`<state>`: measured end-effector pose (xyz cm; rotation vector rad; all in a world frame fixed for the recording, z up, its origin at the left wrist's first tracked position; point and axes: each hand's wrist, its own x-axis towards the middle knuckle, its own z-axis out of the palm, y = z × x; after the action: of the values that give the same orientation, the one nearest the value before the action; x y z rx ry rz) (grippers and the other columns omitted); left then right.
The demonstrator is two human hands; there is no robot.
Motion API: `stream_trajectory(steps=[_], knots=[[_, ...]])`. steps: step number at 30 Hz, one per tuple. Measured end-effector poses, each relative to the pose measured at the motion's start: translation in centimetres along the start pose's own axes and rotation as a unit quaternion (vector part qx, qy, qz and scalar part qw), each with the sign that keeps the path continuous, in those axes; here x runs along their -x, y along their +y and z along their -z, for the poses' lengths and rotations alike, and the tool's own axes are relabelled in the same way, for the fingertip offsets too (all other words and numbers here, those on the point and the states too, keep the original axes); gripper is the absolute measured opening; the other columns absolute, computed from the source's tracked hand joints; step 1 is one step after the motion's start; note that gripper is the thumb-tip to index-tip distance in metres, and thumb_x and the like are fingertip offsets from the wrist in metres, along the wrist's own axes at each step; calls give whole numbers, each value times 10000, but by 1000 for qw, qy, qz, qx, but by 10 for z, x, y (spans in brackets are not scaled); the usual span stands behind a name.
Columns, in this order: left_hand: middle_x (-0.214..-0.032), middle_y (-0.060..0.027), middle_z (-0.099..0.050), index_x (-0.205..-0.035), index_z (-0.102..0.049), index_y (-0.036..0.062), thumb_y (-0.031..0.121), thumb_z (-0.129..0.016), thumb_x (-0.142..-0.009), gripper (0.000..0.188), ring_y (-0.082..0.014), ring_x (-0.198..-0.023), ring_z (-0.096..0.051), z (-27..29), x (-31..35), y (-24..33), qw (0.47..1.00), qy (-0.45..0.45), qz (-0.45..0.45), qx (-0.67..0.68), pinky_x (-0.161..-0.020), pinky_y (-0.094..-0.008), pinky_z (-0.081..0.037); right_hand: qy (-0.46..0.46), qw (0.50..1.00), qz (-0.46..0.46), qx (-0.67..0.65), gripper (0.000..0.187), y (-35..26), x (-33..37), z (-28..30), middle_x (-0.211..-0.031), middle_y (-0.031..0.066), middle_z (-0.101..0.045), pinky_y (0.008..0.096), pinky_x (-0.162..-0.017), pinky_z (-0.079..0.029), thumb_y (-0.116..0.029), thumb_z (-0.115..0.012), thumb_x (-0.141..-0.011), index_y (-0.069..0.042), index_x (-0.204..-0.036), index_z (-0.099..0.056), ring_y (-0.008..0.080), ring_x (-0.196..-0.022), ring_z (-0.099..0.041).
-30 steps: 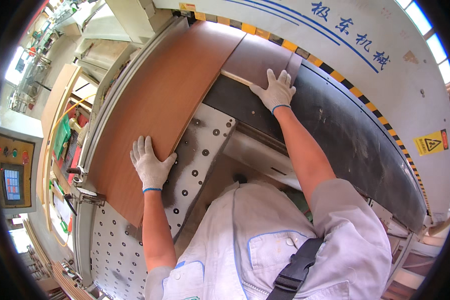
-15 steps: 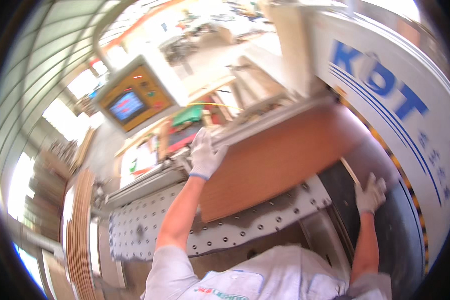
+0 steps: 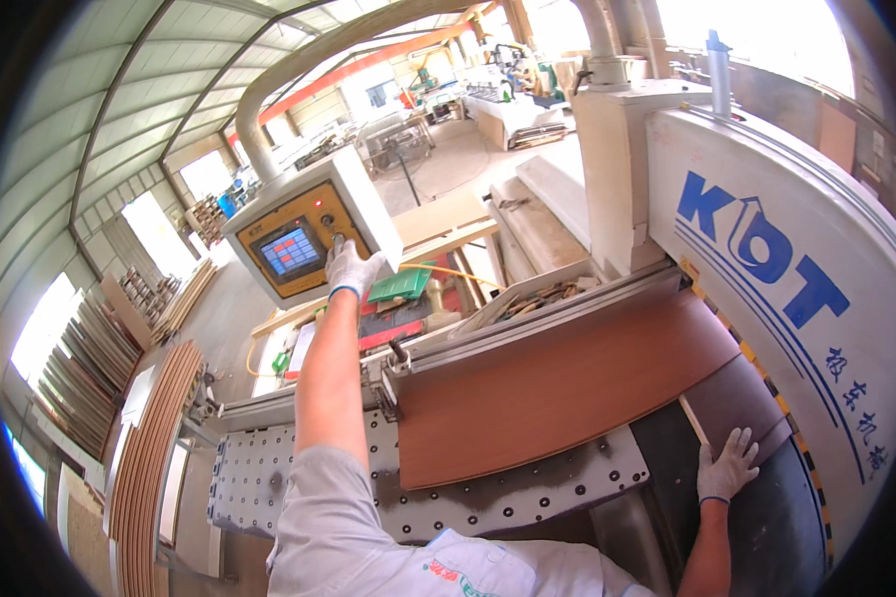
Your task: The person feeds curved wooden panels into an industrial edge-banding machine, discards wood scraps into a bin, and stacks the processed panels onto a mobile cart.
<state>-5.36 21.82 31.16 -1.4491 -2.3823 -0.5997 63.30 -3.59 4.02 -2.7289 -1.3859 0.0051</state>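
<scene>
My left hand [image 3: 350,271], in a white glove, reaches up to the control panel [image 3: 314,243], its fingers stretched out at the buttons right of the lit screen. Whether a button is pressed in I cannot tell. My gloved right hand [image 3: 728,465] rests with fingers spread at the near end of a dark brown board [image 3: 732,406] that has a pale narrow edge. A large reddish-brown board [image 3: 543,393] lies on the machine bed against the long metal fence [image 3: 528,323], its right part beside the darker board. Neither hand holds anything.
The big white machine housing [image 3: 767,259] stands along the right, with a yellow-black striped edge. A perforated metal table [image 3: 299,468] lies under the boards. Stacked brown boards [image 3: 154,448] stand at left. Behind the fence sits a bin of wood offcuts [image 3: 548,298] and a green tray [image 3: 400,285].
My left hand has left the corner of the reddish-brown board by the fence and moved up to the control panel. My right hand stays by the dark board, fingers more spread.
</scene>
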Motion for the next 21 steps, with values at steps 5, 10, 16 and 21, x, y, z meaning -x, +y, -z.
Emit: stream_trajectory(steps=[5,10,16,21], knots=[[-1628,-276,-435,-1532,-509,-4,477,-708,-903,817,-410,-1543,-366,-7,74,41,990,-79,-116,26,-1269,-468,-315,7,1000,-5,10,798,-1,-3,-6,-1738,95,-313,743,-1145,-343,-557,-625,-997,-121,-1632,-413,416,-1560,-320],[-1603,-304,-426,-1521,-481,-23,588,-827,-813,997,-475,-1520,-368,-89,301,50,844,-242,-470,90,-1281,-555,-263,-33,999,-8,22,802,-4,-1,1,-1751,90,-281,738,-1155,-347,-578,-588,-1017,-120,-1647,-395,402,-1569,-308],[-1638,-247,-407,-1566,-446,-8,623,-762,-862,996,-425,-1566,-311,-110,402,22,907,-218,-359,36,-1307,-545,-210,-49,997,4,52,817,-3,-2,2,-1765,91,-251,741,-1156,-348,-583,-567,-1028,-106,-1658,-365,409,-1576,-294],[-1645,-231,-407,-1565,-453,-9,614,-710,-911,939,-405,-1564,-318,-108,403,27,910,-220,-351,6,-1298,-535,-218,-43,996,-2,72,822,-4,-2,-1,-1768,88,-247,738,-1154,-350,-596,-554,-1030,-113,-1664,-356,408,-1571,-310]])
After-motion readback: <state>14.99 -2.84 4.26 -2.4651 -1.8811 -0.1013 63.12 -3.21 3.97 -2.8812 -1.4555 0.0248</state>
